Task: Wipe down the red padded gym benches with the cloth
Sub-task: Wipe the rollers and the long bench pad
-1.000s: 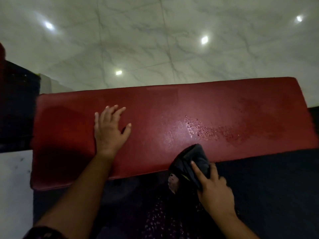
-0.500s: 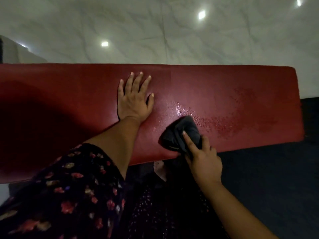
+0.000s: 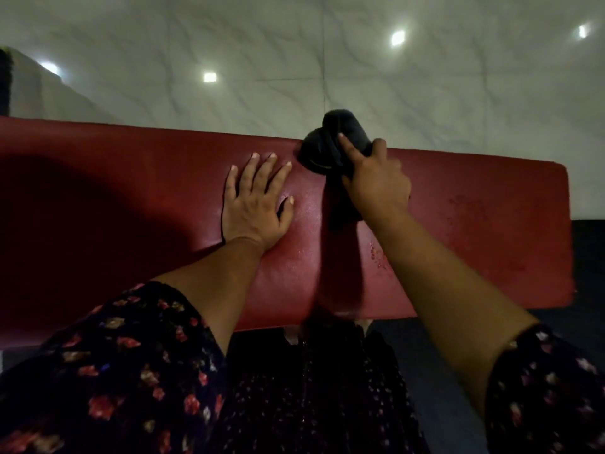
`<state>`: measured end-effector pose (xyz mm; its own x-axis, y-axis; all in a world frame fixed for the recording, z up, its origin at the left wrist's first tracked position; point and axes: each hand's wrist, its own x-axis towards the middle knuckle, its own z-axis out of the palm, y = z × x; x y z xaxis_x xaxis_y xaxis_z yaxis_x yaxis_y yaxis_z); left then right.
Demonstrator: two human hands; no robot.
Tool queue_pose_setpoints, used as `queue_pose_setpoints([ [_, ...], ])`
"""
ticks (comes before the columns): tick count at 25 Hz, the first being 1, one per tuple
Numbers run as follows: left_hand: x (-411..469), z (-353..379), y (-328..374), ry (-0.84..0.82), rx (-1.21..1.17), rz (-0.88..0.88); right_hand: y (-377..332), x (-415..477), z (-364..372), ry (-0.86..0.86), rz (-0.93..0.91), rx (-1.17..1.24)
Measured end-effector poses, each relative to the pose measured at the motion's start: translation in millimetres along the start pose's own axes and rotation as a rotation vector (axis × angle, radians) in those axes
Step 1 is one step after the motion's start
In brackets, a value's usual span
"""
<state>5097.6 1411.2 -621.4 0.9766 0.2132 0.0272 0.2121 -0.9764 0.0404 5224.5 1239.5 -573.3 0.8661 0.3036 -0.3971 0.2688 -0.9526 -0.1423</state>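
A long red padded bench (image 3: pixel 474 231) runs across the view from left to right. My left hand (image 3: pixel 253 206) lies flat on its middle, fingers straight and spread. My right hand (image 3: pixel 376 178) grips a bunched dark cloth (image 3: pixel 330 142) at the bench's far edge, index finger stretched over it. The cloth bulges past that far edge. Wet droplets show on the pad near my right forearm and faint damp marks toward the right end. A dark shadow covers the bench's left part.
Pale marbled floor tiles (image 3: pixel 294 60) with bright light reflections lie beyond the bench. Dark floor matting (image 3: pixel 586 257) borders the bench's right end and near side. My dark floral sleeves and clothing (image 3: pixel 131 371) fill the bottom of the view.
My right hand has carried the cloth from the bench's near edge across the pad to its far edge. My left hand stays flat on the pad. The camera has moved closer.
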Motion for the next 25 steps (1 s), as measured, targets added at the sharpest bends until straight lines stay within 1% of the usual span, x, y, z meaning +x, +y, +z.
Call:
queue_pose_setpoints([
  [3,1,-1,1,-0.008,0.002,-0.011,7,20,-3,-0.049,0.099,0.128],
  [6,1,-1,1,0.006,0.015,-0.005,16,-5,3,-0.077,0.165,0.218],
  [9,2,-2,2,0.013,0.008,0.002,25,-71,21,-0.097,0.159,0.19],
  [13,2,-2,2,0.03,0.009,0.001,39,-171,56,-0.189,0.158,0.182],
  [17,2,-3,3,0.008,0.02,-0.005,58,-242,85,-0.24,0.228,0.182],
  [18,2,-3,3,0.001,0.018,-0.009,64,-249,86,-0.252,0.237,0.177],
  [20,2,-4,3,0.003,0.02,-0.017,79,-251,89,-0.215,0.215,0.155],
  [23,1,-3,4,0.01,0.023,-0.013,97,-230,87,-0.121,0.161,0.058],
  [25,0,-2,5,0.026,0.035,-0.01,99,-206,79,-0.099,0.159,0.035],
])
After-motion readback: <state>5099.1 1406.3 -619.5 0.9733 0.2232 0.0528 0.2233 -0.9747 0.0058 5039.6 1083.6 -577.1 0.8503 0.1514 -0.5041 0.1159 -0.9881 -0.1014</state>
